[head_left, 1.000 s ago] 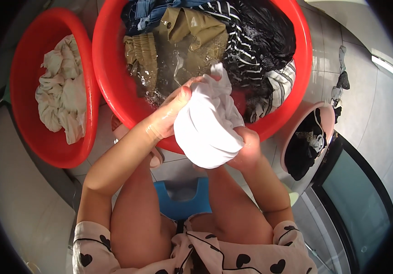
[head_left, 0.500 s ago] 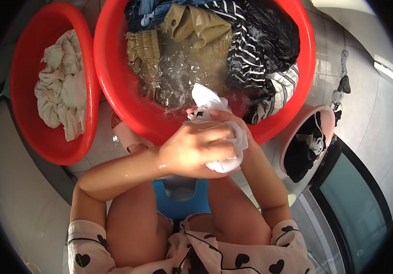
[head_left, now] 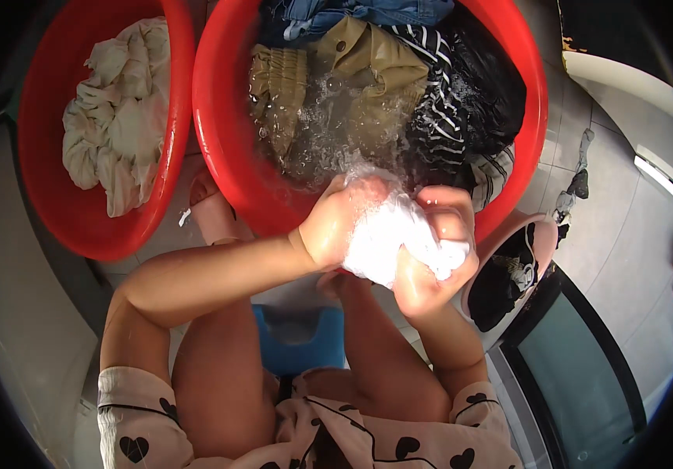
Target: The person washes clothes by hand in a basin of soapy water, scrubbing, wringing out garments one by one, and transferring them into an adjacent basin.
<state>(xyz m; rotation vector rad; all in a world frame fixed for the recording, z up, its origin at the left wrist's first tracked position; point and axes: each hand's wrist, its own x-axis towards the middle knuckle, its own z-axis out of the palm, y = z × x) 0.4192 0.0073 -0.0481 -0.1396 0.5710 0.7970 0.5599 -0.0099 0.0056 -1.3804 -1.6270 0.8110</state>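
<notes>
Over the near rim of a large red basin [head_left: 213, 133], a bunched, wet white cloth [head_left: 387, 238] is squeezed between my two hands. My left hand [head_left: 336, 223] is closed on its left side, while my right hand [head_left: 446, 258] wraps round the other end. The folds hide some of the fingers, and the bright glare hides what kind of cloth it is. Beyond my hands, bubbly water in the basin surrounds a khaki garment [head_left: 375, 66], blue denim [head_left: 399, 9], a black-and-white striped garment [head_left: 430, 102] and a shiny black one [head_left: 485, 86].
To the left, a smaller red basin [head_left: 39, 109] holds crumpled white laundry [head_left: 121, 113]. At the right stands a pink bucket [head_left: 544, 238] of dark clothes, with socks [head_left: 577, 184] lying on the tiles beyond. A blue stool [head_left: 305, 344] shows between my legs.
My hands have moved apart sideways, the right one shifting rightward, and the white cloth now spreads between them. The whole view has shifted slightly, moving the basins in the picture.
</notes>
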